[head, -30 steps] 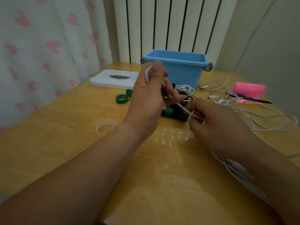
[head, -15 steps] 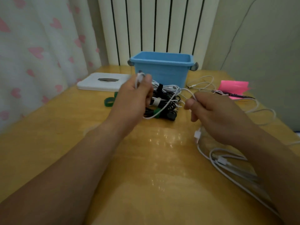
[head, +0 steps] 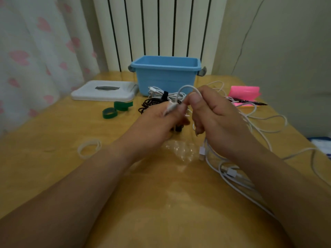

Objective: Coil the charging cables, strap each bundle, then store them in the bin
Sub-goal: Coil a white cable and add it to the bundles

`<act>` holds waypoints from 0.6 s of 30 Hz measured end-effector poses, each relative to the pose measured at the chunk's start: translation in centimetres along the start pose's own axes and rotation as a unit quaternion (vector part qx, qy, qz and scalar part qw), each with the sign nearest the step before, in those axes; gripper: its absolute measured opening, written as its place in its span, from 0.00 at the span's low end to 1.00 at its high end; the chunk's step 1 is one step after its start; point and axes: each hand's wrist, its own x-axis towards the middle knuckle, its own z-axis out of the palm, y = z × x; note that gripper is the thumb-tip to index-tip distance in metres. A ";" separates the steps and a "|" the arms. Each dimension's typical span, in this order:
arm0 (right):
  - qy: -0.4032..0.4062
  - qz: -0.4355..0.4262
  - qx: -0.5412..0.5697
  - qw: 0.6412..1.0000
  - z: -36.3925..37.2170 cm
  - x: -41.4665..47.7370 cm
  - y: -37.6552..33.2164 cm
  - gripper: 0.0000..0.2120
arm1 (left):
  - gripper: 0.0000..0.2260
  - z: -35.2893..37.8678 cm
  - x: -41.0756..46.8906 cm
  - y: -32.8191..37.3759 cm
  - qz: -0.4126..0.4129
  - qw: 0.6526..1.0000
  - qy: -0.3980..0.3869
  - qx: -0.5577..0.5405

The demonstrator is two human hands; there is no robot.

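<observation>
Hands sit closer than 0.5 s earlier: the gap betw. them has shut, and the white cable (head: 187,86) that sagged betw. them now stands as a short arch. L hand (head: 157,122) pinches the plug end betw. thumb & forefinger. R hand (head: 220,119), fingers curled, pinches the cable just past the arch, thumb tips almost touching. Remaining length drops from R hand to the table (head: 53,158) at approx. 5 o'clock, joining the loose cables (head: 232,173) spread from 3 to 5 o'clock.

Bin (head: 166,77) stands at 12 o'clock of the hands; contents can't be told. Just in front of it lie a strapped white bundle (head: 157,93) and a black coil (head: 148,104), neither stored. Green straps (head: 109,113) lie at 10 o'clock.

Progress, est.: early to mid. This cable is at its first loop, and several cables remain uncoiled. Strapping and binning are still to do.
</observation>
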 end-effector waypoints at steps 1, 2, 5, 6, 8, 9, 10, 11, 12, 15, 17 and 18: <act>-0.001 0.013 -0.003 1.000 0.1 0.0 0.2 0.11 | 0.20 -0.1 0.0 0.1 -0.007 0.999 0.021 -0.027; -0.004 0.024 -0.014 1.000 0.2 0.0 0.4 0.09 | 0.22 -0.2 0.1 0.1 -0.013 0.996 0.045 -0.071; -0.033 0.034 -0.084 0.995 0.3 0.1 1.2 0.04 | 0.21 -0.8 0.9 -0.2 -0.027 0.958 0.106 -0.265; -0.034 0.028 -0.109 0.993 0.3 0.1 1.4 0.05 | 0.21 -0.8 1.1 -0.3 -0.030 0.948 0.112 -0.298; -0.018 0.008 -0.130 0.991 0.5 0.1 1.5 0.07 | 0.17 -0.5 1.1 -0.4 -0.027 0.956 0.094 -0.277; -0.013 -0.002 -0.130 0.991 0.6 0.0 1.4 0.07 | 0.14 -0.1 0.9 -0.2 -0.018 0.968 0.074 -0.237; -0.013 -0.012 -0.134 0.991 0.8 0.0 1.3 0.07 | 0.13 0.4 0.7 0.0 -0.007 0.980 0.058 -0.188; -0.018 -0.025 -0.147 0.989 1.0 -0.1 1.2 0.07 | 0.14 0.8 0.5 0.2 0.002 0.989 0.051 -0.142; -0.026 -0.039 -0.164 0.985 1.3 -0.2 1.1 0.08 | 0.14 1.1 0.4 0.2 0.011 0.993 0.053 -0.108; -0.043 -0.072 -0.192 0.978 2.1 -0.3 0.7 0.09 | 0.15 1.7 0.3 0.4 0.018 0.989 0.082 -0.119; -0.041 -0.074 -0.195 0.977 2.3 -0.2 0.2 0.09 | 0.17 1.7 0.1 0.5 0.004 0.985 0.107 -0.137; -0.042 -0.067 -0.200 0.977 2.2 -0.2 0.1 0.10 | 0.18 1.6 0.1 0.3 0.000 0.983 0.121 -0.141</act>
